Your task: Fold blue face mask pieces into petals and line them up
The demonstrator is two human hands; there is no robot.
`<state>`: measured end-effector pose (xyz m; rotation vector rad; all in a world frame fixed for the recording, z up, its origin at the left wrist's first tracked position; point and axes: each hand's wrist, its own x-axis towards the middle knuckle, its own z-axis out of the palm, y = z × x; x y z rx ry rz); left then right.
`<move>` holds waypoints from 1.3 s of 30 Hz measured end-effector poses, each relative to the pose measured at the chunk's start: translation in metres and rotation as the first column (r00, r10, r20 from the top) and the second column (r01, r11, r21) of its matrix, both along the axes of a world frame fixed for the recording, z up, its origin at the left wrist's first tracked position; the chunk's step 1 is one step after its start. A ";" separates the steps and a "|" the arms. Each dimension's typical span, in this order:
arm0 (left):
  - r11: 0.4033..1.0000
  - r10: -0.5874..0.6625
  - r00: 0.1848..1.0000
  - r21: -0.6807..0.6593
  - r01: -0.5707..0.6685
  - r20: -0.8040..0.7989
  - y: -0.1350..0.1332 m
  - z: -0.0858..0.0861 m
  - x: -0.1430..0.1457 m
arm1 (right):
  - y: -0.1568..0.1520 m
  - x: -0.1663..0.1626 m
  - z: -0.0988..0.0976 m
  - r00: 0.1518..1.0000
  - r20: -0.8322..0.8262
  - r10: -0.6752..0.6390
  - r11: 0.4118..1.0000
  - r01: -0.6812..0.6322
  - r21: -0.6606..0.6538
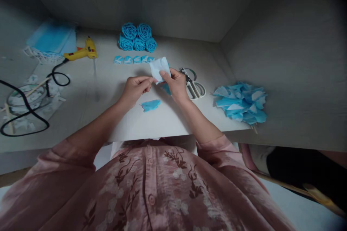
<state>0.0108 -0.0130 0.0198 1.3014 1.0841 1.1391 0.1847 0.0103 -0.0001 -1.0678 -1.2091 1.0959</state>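
Looking down from my head, I hold a pale piece [157,66] above the table [173,121], gripped in my right hand [177,83] with the thumb across its face. My left hand [138,88] curls, fingertips closed at its lower corner. A blue scrap [151,105] lies nearer me; scissors [193,88] rest just beside my right hand.

The worktop [173,126] is recorded as pale grey. Near its far edge, bright blue is noted on the roses [139,43]; near the far left corner, yellow on the glue gun [91,48], black on its cord [61,62], blue on the masks [51,38]. The held sheet [157,66] is seen as bluish white. Beyond the near edge, the pink shirt [151,187] is marked with a floral pattern in brown and white.
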 end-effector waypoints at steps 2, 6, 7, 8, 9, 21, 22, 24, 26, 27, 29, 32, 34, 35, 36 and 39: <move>0.999 -0.018 1.000 -0.034 0.017 -0.021 0.000 -0.002 0.001 | -0.001 0.000 0.001 1.000 0.010 -0.002 1.000 0.002 0.011; 0.995 -0.018 1.000 -0.096 0.016 -0.019 0.001 -0.002 0.004 | -0.001 0.000 0.001 0.997 0.076 -0.020 0.997 0.014 0.077; 0.994 -0.017 1.000 -0.105 0.016 -0.011 0.001 -0.001 0.005 | -0.002 0.000 0.001 0.995 0.097 -0.023 0.996 0.014 0.093; 0.994 -0.018 1.000 -0.112 0.018 -0.003 0.001 -0.001 0.005 | -0.002 -0.001 0.000 0.993 0.119 -0.023 0.994 0.010 0.106; 0.993 -0.020 1.000 -0.118 0.020 0.002 0.001 -0.001 0.005 | -0.002 -0.001 -0.001 0.990 0.140 -0.021 0.993 0.005 0.117; 0.995 -0.018 0.998 -0.093 0.022 0.053 0.004 -0.006 0.004 | -0.004 -0.001 0.002 0.974 0.228 -0.013 0.977 -0.036 0.209; 0.996 -0.017 0.999 -0.090 0.021 0.048 0.004 -0.006 0.004 | -0.003 0.000 0.002 0.974 0.227 -0.009 0.977 -0.040 0.211; 0.997 -0.014 0.999 -0.080 0.017 0.043 0.004 -0.005 0.004 | -0.002 0.001 0.002 0.975 0.223 -0.008 0.977 -0.040 0.210; 0.997 -0.015 0.999 -0.069 0.018 0.040 0.004 -0.005 0.004 | -0.001 0.001 0.001 0.976 0.219 -0.014 0.979 -0.032 0.204; 0.998 -0.017 0.999 -0.064 0.019 0.038 0.004 -0.005 0.004 | -0.001 0.002 0.000 0.976 0.217 -0.020 0.979 -0.025 0.202; 0.998 -0.020 0.999 -0.053 0.022 0.036 0.004 -0.005 0.004 | 0.000 0.002 0.000 0.976 0.215 -0.027 0.979 -0.017 0.201; 0.998 -0.026 0.999 -0.050 0.028 0.030 0.005 -0.006 0.003 | 0.000 0.002 -0.001 0.976 0.217 -0.024 0.981 -0.020 0.195; 0.998 -0.032 0.999 -0.055 0.033 0.018 0.005 -0.007 0.003 | 0.000 0.001 0.000 0.977 0.213 -0.027 0.981 -0.014 0.191; 0.998 -0.034 0.999 -0.058 0.034 0.009 0.005 -0.007 0.003 | 0.000 0.001 0.001 0.977 0.210 -0.031 0.982 -0.010 0.191; 0.998 -0.034 0.999 -0.061 0.034 -0.001 0.005 -0.007 0.003 | -0.001 0.001 0.001 0.978 0.208 -0.034 0.982 -0.006 0.190; 0.998 -0.026 0.999 -0.065 0.025 -0.019 0.005 -0.006 0.004 | -0.001 0.000 0.003 0.979 0.202 -0.033 0.982 -0.006 0.190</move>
